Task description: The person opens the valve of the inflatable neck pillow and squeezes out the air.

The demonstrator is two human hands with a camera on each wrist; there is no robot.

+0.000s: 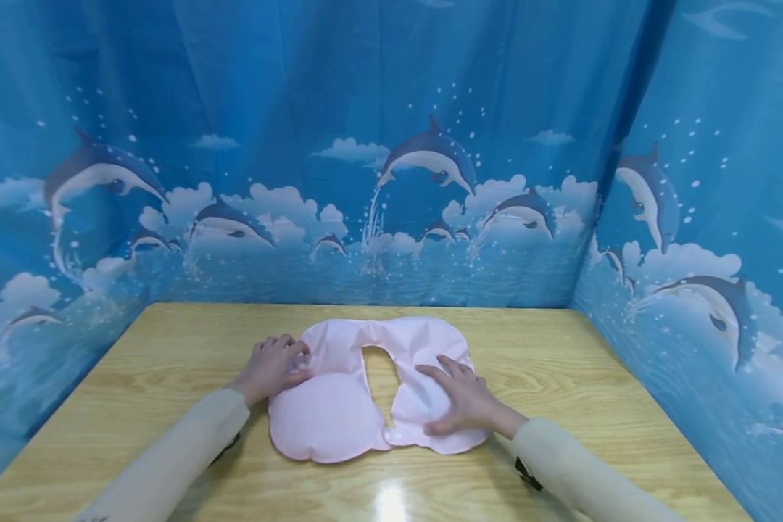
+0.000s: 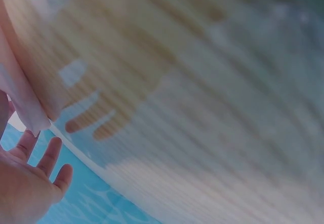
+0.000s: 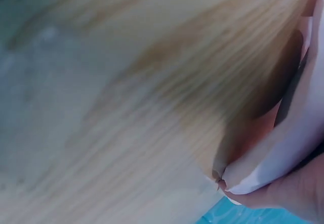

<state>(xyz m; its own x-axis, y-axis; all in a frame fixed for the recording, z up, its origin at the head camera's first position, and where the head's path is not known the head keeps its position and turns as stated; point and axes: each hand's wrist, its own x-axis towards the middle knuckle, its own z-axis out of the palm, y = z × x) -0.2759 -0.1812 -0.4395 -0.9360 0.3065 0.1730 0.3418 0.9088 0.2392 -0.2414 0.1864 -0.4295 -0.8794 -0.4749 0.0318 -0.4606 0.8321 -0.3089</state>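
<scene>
A pale pink bib (image 1: 329, 413) with rounded lobes and a long neck opening lies spread on the wooden table (image 1: 189, 341). A small white snap shows on its strap, at the near end of the opening. My left hand (image 1: 274, 368) rests on the bib's left edge, its thumb lying on the cloth. Spread fingers (image 2: 49, 158) show beside the cloth edge in the left wrist view. On the right lobe lies my right hand (image 1: 465, 397), fingers spread and thumb towards the near edge. The right wrist view has the bib's edge (image 3: 283, 153) against the right hand's fingertip.
Blue curtains (image 1: 287, 87) printed with dolphins and clouds hang behind the table and along both sides. A bright light reflection lies on the tabletop near its front. Dark bands sit under both sleeves at the wrists.
</scene>
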